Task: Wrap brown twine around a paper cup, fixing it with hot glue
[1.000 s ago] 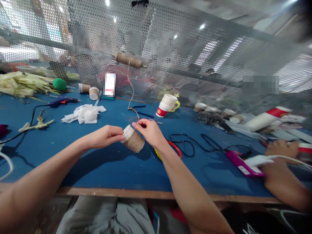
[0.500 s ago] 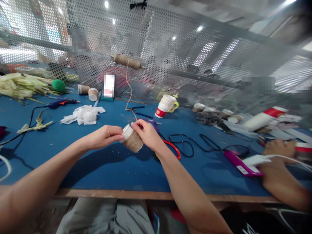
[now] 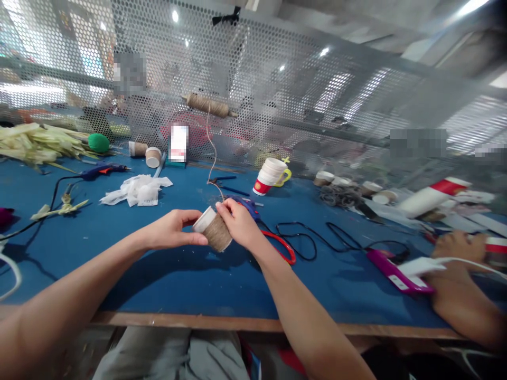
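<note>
A white paper cup (image 3: 216, 230), its lower wall wrapped in brown twine, is tilted above the table between my hands. My left hand (image 3: 176, 228) is around its white rim, fingers behind and thumb in front. On the other side, my right hand (image 3: 237, 219) grips the wrapped wall, thumb and fingers pressed near the twine. From there the loose twine (image 3: 214, 153) runs up to a spool (image 3: 208, 104) mounted on the perforated metal screen. A blue glue gun (image 3: 246, 205) lies just behind my right hand, partly hidden.
Stacked white cups (image 3: 269, 177) stand behind. White crumpled material (image 3: 138, 190) and another glue gun (image 3: 101, 170) lie left. A black cable (image 3: 301, 232) leads to a purple power strip (image 3: 396, 272). Another person's hand (image 3: 459, 248) rests at right.
My left thumb has moved down and away from the fingers, so the left grip is wider. The cup has turned slightly, and the view has shifted a little.
</note>
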{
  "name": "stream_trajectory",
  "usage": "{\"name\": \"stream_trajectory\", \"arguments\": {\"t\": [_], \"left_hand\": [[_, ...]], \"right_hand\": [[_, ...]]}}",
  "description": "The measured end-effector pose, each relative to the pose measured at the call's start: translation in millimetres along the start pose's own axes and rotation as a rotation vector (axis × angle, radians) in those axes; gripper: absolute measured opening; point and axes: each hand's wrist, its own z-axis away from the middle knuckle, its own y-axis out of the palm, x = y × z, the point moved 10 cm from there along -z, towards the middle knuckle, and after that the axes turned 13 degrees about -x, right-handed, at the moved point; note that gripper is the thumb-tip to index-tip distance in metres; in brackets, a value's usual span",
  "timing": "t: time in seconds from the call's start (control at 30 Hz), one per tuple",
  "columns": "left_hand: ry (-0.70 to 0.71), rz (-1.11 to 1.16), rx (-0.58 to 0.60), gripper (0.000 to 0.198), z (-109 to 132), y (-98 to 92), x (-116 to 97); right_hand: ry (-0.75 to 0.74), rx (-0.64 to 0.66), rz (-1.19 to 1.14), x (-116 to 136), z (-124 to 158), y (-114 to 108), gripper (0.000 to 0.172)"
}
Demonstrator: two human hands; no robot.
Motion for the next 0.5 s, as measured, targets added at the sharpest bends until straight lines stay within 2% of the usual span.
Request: {"name": "stream_trajectory", "arguments": {"t": [0.07, 0.2, 0.37, 0.5], "left_hand": [[-0.058, -0.003, -0.056, 0.038, -0.6, 1.4, 6.6], [-0.203, 0.126, -0.154, 0.037, -0.2, 5.5, 21.0], [-0.292, 0.261, -0.203, 0.035, 0.5, 8.1, 29.1], [-0.338, 0.263, -0.228, 0.031, 1.1, 7.0, 33.7]], "right_hand": [[-0.010, -0.013, 0.038, 1.9, 2.4, 1.0, 0.025], [-0.077, -0.069, 0.143, 10.7, 7.4, 1.2, 0.024], [-0.186, -0.138, 0.240, 24.3, 12.4, -0.7, 0.023], [-0.235, -0.153, 0.289, 30.6, 16.3, 0.1, 0.022]]}}
